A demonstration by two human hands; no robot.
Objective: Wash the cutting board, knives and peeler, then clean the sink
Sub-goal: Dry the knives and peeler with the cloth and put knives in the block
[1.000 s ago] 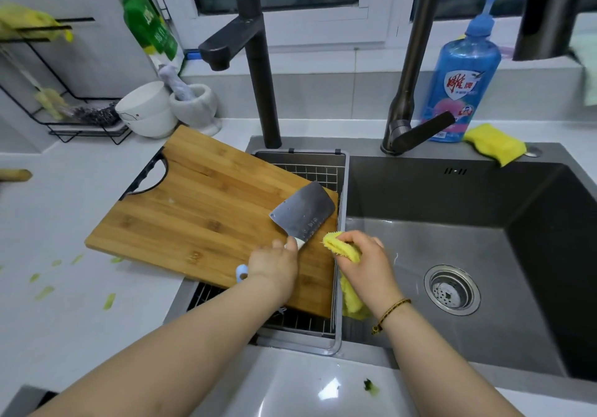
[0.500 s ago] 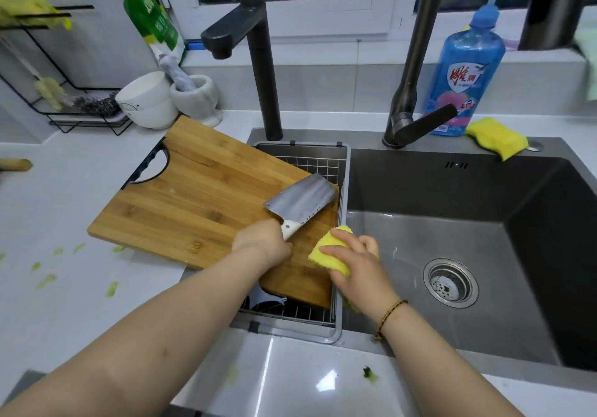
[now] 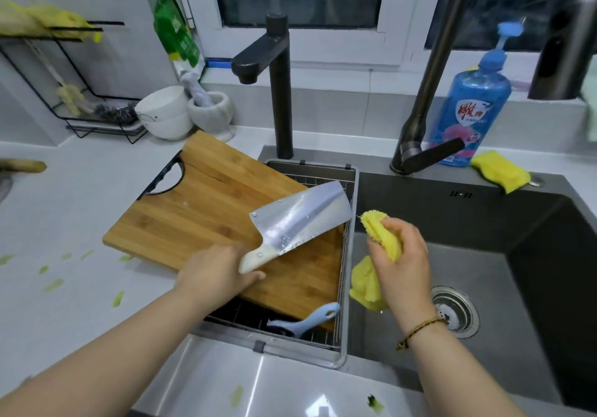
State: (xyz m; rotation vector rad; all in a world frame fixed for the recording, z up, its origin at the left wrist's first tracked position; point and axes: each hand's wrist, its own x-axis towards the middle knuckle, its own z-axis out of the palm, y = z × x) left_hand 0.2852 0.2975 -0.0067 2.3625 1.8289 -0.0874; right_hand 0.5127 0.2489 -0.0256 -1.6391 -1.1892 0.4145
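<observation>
Your left hand (image 3: 216,274) gripped the cleaver (image 3: 300,219) by its white handle, fingers curled round it, and you had lifted the blade, wet and tilted, above the cutting board (image 3: 210,209), which lay under that grip across the wire rack (image 3: 290,350) and counter (image 3: 64,222). Your right hand (image 3: 403,261) had pulled away from the board to the right of the blade, over the sink (image 3: 517,287), clutching the bunched yellow cloth (image 3: 381,232). The blue peeler (image 3: 307,319) lay in the rack, just nearer you than the knife grip
</observation>
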